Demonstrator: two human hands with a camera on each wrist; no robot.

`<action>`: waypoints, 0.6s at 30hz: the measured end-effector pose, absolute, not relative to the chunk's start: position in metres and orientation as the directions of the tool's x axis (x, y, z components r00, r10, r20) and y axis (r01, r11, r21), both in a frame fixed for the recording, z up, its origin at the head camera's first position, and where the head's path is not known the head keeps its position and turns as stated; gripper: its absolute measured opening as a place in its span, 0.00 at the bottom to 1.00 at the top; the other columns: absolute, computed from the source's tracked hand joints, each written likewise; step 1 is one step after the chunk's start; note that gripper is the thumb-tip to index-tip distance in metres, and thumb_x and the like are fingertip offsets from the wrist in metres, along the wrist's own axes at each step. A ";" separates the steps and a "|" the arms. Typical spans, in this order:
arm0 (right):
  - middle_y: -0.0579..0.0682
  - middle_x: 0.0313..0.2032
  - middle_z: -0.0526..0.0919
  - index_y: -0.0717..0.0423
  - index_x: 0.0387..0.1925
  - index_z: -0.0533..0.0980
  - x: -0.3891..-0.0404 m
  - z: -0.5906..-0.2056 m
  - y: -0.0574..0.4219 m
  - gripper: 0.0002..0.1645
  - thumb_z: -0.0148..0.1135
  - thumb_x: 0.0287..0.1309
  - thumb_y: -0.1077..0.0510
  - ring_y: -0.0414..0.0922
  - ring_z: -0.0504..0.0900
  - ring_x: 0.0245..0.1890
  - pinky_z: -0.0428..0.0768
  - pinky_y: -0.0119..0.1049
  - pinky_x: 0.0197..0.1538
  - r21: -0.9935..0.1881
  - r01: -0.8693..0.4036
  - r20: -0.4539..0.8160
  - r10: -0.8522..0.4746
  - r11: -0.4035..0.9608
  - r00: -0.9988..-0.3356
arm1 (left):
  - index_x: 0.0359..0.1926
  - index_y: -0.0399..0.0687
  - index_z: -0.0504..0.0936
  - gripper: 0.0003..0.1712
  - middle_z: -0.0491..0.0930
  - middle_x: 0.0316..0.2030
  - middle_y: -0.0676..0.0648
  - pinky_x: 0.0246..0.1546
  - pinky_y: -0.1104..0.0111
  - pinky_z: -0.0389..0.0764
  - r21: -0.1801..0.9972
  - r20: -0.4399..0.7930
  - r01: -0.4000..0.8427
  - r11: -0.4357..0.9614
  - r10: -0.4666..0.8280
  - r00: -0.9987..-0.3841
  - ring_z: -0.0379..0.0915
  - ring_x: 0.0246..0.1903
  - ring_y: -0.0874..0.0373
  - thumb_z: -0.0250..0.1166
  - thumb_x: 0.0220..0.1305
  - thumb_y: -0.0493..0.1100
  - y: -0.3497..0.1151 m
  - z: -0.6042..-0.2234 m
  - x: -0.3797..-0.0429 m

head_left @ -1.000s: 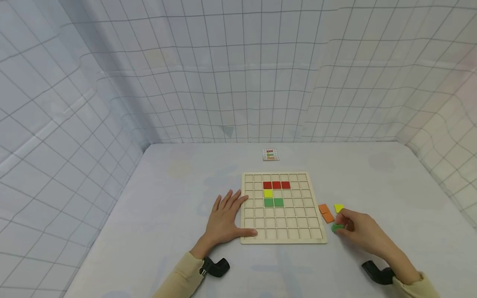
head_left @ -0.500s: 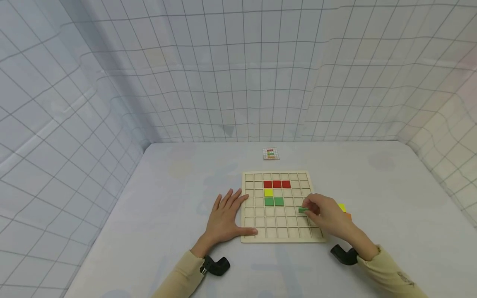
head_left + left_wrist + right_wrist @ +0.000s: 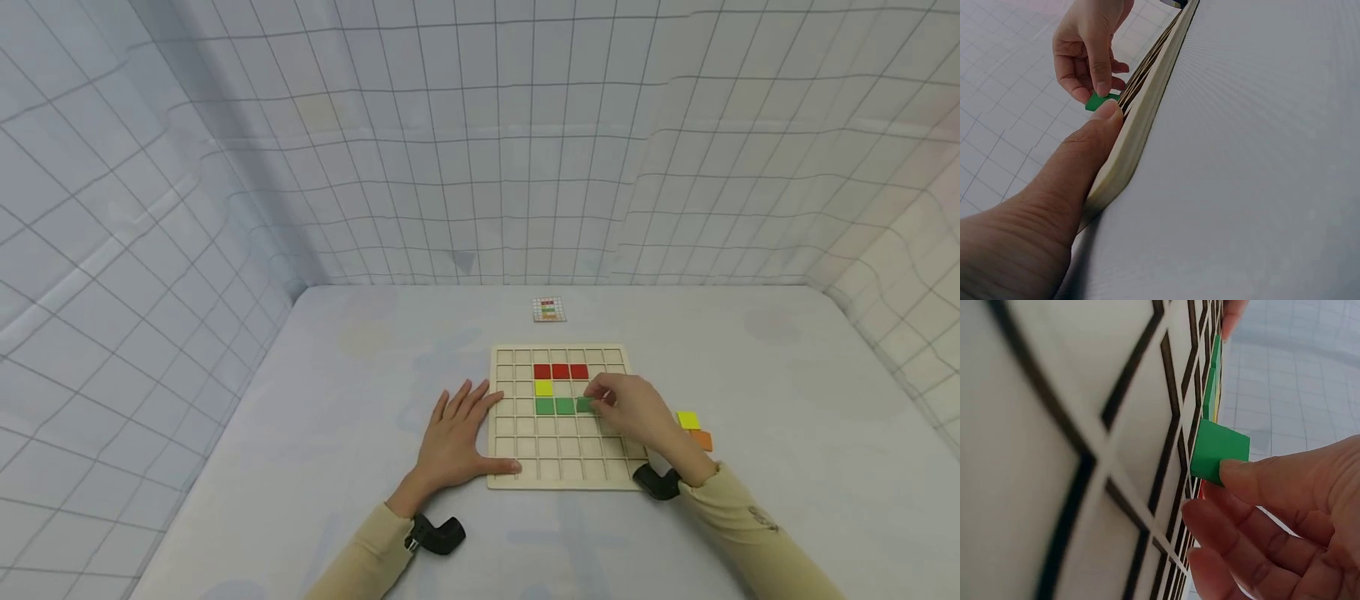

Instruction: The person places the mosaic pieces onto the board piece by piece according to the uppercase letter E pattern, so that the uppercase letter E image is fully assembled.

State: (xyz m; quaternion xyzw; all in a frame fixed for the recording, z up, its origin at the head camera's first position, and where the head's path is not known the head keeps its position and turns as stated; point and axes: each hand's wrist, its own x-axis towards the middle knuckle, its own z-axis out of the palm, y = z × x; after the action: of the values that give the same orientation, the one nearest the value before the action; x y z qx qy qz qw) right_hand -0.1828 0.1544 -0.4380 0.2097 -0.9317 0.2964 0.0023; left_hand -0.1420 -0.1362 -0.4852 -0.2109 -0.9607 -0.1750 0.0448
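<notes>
A pale wooden grid board (image 3: 551, 482) lies on the table, with three red tiles (image 3: 560, 372) in one row, a yellow tile (image 3: 543, 387) below and two green tiles (image 3: 554, 407) under that. My right hand (image 3: 633, 410) pinches another green tile (image 3: 1217, 450) between thumb and fingers. In the right wrist view this tile stands tilted, one edge at a cell beside the two green ones. My left hand (image 3: 456, 437) lies spread at the board's left side, fingertips and thumb on its rim. The left wrist view shows that thumb (image 3: 1105, 111) on the board's edge.
Right of the board lie a loose yellow tile (image 3: 687, 420) and an orange tile (image 3: 702, 440), partly behind my right forearm. Behind the board is a small card (image 3: 549, 309) printed with a coloured grid pattern. White curtains with a grid pattern (image 3: 480, 167) surround the table.
My right hand has picked up the green tile from the table right of the board and carried it left to the row of green tiles. My left hand has stayed in place.
</notes>
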 end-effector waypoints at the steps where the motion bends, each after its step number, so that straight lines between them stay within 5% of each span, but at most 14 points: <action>1: 0.42 0.28 0.81 0.54 0.32 0.81 -0.184 -0.439 0.154 0.05 0.66 0.53 0.66 0.40 0.76 0.27 0.75 0.35 0.30 -0.545 -0.387 0.125 -0.384 0.744 -0.915 | 0.71 0.56 0.59 0.60 0.52 0.72 0.49 0.68 0.52 0.37 0.318 0.161 0.421 0.849 0.390 -0.907 0.38 0.71 0.50 0.63 0.41 0.78 -0.136 -0.485 -0.142; 18: 0.49 0.37 0.77 0.60 0.43 0.84 -0.178 -0.436 0.156 0.13 0.68 0.54 0.62 0.41 0.70 0.28 0.71 0.31 0.28 -0.425 -0.421 0.102 -0.420 0.801 -0.902 | 0.71 0.57 0.59 0.59 0.52 0.72 0.49 0.68 0.52 0.38 0.315 0.170 0.425 0.849 0.390 -0.905 0.39 0.71 0.50 0.63 0.41 0.78 -0.136 -0.487 -0.142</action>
State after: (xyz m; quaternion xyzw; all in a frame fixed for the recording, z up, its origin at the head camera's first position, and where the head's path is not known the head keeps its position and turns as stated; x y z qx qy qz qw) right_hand -0.1778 0.1562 -0.4363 0.2218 -0.9490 0.2243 0.0012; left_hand -0.1424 -0.1357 -0.4867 -0.2122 -0.9601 -0.1750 0.0497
